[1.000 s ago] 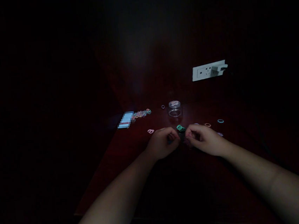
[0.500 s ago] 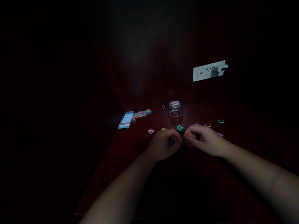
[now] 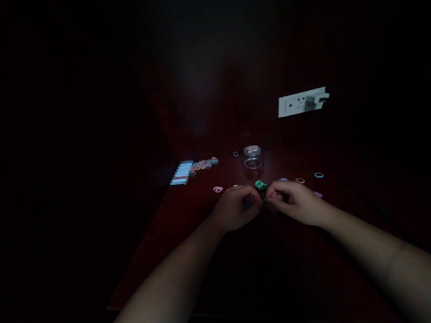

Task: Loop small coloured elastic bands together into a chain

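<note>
Both hands are closed in a pinch, fingertips close together over the dark red table. Between my left hand (image 3: 241,207) and my right hand (image 3: 291,202) runs a thin pale strand, apparently a hair tie (image 3: 264,200) gripped from both sides; its colour is hard to make out. Just beyond the fingertips lies a small pile of green hair ties (image 3: 260,184). Pink hair ties (image 3: 218,189) rest to the left, and a yellow one (image 3: 235,186) is partly covered by my left hand. An orange hair tie (image 3: 300,180) and a blue hair tie (image 3: 318,175) sit beyond my right hand.
A clear lidded jar (image 3: 253,159) stands near the wall, with a single purple hair tie (image 3: 235,154) beside it. Mixed hair ties (image 3: 204,164) are heaped next to a bright blurred rectangle (image 3: 182,173). A wall socket (image 3: 302,102) holds a plug.
The thin strand between my fingertips shows more plainly now, looking drawn straight. Both hands have stayed almost in place.
</note>
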Motion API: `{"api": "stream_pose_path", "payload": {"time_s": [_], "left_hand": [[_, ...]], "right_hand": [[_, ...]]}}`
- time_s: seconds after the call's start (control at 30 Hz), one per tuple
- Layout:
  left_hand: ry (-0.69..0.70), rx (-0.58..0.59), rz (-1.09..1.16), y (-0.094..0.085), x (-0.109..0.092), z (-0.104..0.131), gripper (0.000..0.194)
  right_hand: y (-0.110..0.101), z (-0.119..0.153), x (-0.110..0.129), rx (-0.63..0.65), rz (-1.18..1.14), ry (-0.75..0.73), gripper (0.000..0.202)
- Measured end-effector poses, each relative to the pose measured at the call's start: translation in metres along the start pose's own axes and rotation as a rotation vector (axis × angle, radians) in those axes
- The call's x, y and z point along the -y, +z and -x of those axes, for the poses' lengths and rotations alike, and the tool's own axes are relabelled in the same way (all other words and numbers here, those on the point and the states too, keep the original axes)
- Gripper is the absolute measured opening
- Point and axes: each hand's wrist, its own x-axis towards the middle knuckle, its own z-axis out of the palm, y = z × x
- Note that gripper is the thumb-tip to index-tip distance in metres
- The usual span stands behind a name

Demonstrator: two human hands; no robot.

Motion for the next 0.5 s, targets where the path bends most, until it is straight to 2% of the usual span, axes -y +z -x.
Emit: {"api": "stream_pose_path", "payload": {"time_s": [0.3, 0.4, 0.5], "left_hand": [[0.028, 0.009, -0.008, -0.016, 0.009, 0.000, 0.005], [-0.010, 0.017, -0.027, -0.030, 0.017, 0.007, 0.006], [-0.118, -0.001, -0.030, -0.050, 0.032, 0.026, 0.004]], "right_hand": [[-0.002, -0.001, 0.005, -0.033, 0.005, 0.000, 0.014], [-0.002, 0.000, 0.005, -0.048, 0.026, -0.005, 0.014], [-0.002, 0.000, 0.002, -0.057, 0.046, -0.007, 0.014]]}}
